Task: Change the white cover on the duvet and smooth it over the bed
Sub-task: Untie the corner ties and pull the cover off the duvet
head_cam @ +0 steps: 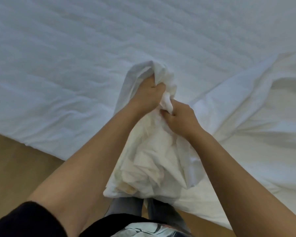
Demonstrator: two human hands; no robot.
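Note:
A bunched white cover (149,156) hangs in front of me over the near edge of the bed, its folds gathered into a thick bundle. My left hand (149,93) grips the top of the bundle, fingers buried in the cloth. Just below and to the right, my right hand (179,117) pinches a twisted fold of the same cover. More of the white cover (256,106) spreads wrinkled across the right side of the bed. A quilted white duvet (92,48) lies flat over the left and far part of the bed.
Wooden floor (15,159) shows at the lower left, beside the bed's near edge. My legs in grey trousers (125,207) stand against the bed under the bundle.

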